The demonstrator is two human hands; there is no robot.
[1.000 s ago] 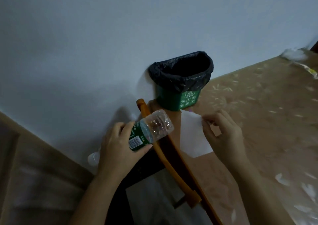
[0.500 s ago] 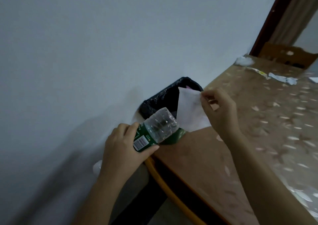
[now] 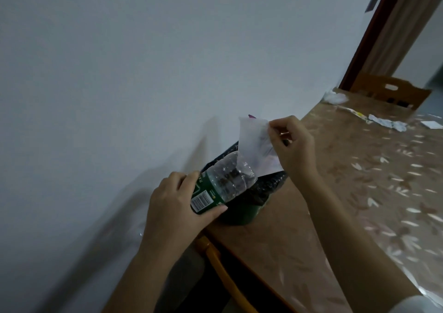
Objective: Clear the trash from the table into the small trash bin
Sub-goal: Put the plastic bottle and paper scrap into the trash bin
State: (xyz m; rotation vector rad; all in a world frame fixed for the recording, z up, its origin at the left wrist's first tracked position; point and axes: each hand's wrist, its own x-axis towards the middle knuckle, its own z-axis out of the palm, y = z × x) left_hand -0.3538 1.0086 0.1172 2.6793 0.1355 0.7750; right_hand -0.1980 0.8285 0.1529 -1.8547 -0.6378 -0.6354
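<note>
A small green trash bin (image 3: 244, 213) lined with a black bag stands at the table's near corner against the wall. My left hand (image 3: 175, 207) grips a clear plastic bottle (image 3: 227, 181) with a green label, its base end tilted over the bin's mouth. My right hand (image 3: 292, 145) pinches a white paper sheet (image 3: 254, 147) by its upper corner, and the sheet hangs over the bin, partly behind the bottle. Most of the bin's opening is hidden by the bottle and paper.
The table (image 3: 359, 205) has a brown leaf-patterned cover. At its far end lie a crumpled white tissue (image 3: 335, 97), a crumpled wrapper (image 3: 388, 123) and a paper slip (image 3: 431, 124). A wooden chair (image 3: 393, 92) stands beyond. Another chair's back (image 3: 223, 264) rises below the table edge.
Both hands have risen and moved toward the bin; the bottle and paper now sit over its mouth. The view has swung right, showing more of the table.
</note>
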